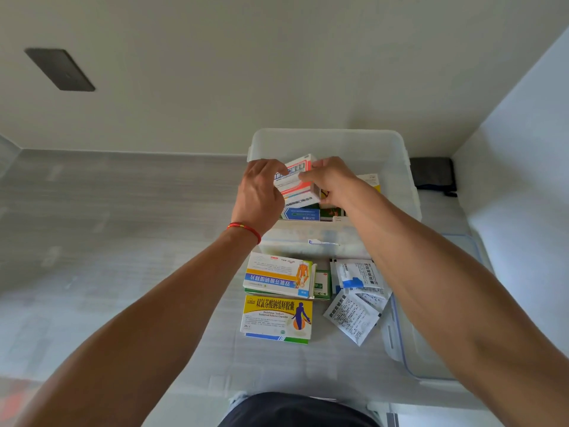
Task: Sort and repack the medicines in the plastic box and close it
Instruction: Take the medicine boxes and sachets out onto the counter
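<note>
A clear plastic box (326, 140) stands open on the grey surface ahead of me. Above its inside, my left hand (261, 192) and my right hand (332, 180) both grip a small stack of white medicine cartons with red bands (297, 183). More cartons (303, 214) lie inside the box beneath them. In front of the box lie a white, blue and orange carton (278, 277), a yellow carton (277, 317) and several white sachets (357, 291).
The box's clear lid with a blue seal (409, 349) lies to the right under my right forearm. A dark grey pouch (432, 174) sits behind the box by the right wall. A wall runs close behind the box.
</note>
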`<state>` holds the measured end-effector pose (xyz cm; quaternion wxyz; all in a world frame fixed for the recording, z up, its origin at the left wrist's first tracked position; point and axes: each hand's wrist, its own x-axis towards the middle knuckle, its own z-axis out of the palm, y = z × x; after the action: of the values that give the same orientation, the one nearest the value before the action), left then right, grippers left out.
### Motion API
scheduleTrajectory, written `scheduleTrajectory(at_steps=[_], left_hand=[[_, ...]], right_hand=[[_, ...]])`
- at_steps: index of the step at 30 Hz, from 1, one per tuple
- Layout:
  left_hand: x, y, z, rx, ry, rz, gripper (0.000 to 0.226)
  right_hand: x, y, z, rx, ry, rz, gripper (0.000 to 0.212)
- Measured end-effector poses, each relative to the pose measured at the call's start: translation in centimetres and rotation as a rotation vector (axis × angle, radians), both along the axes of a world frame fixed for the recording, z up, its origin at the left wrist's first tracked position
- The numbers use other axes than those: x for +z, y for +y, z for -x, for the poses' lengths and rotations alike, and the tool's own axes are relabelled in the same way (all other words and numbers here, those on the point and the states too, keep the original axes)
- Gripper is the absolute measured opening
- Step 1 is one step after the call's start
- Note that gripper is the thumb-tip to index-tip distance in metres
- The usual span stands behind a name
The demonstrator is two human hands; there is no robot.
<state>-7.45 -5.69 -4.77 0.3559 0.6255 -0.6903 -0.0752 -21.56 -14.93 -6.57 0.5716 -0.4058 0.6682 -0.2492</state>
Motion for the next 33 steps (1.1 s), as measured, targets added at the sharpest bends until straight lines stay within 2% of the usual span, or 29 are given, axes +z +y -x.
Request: scheduleTrajectory(at_steps=[3, 5, 7, 9, 10, 12, 15, 18, 19, 23, 28, 33], left_hand=[[-0.2, -0.1, -0.2, 0.001, -0.010, -0.015, 0.045], [-0.4, 0.0, -0.3, 0.001, -0.011, -0.022, 0.043], [-0.4, 0.1, -0.3, -0.003, -0.008, -0.035, 0.040], [-0.2, 0.1, -0.3, -0.015, 0.012, -0.052, 0.038], [0.1, 0.1, -0.2, -0.026, 0.026, -0.063, 0.038], [0.8, 0.2, -0.1, -0.076, 0.052, -0.110, 0.055], [2.6, 1.1, 0.0, -0.190, -0.045, -0.080, 0.088], [4.9, 3.2, -0.2, -0.233, -0.225, -0.050, 0.101], [5.5, 4.3, -0.5, -0.247, -0.271, -0.077, 0.103], [5.8, 9.1, -2.3, -0.351, -0.372, -0.267, 0.106], [1.3, 15.0, -4.6, -0.423, -0.367, -0.359, 0.104], [-4.3, 15.8, -4.6, -0.445, -0.466, -0.423, 0.103]], right_hand=[[0.2, 0.3, -0.6, 0.008, 0.028, 0.043, 0.027], [0.5, 0.7, -0.6, 0.003, 0.072, 0.052, 0.046], [1.1, 0.8, 0.2, -0.044, 0.066, 0.095, 0.055], [2.4, 1.1, 2.0, -0.098, -0.011, 0.130, 0.049], [3.2, 1.4, 3.1, -0.091, -0.040, 0.147, 0.040], [5.1, 2.6, 5.0, -0.058, -0.093, 0.192, 0.028], [7.7, 5.2, 7.2, -0.053, -0.234, 0.225, 0.053], [9.0, 8.8, 8.2, 0.062, -0.336, 0.229, 0.027], [9.1, 10.1, 8.1, 0.097, -0.335, 0.215, 0.025], [7.4, 15.0, 7.6, 0.215, -0.287, 0.105, 0.042], [4.0, 20.8, 7.1, 0.368, -0.291, -0.052, 0.055], [1.0, 22.8, 6.6, 0.453, 0.060, -0.053, 0.050]])
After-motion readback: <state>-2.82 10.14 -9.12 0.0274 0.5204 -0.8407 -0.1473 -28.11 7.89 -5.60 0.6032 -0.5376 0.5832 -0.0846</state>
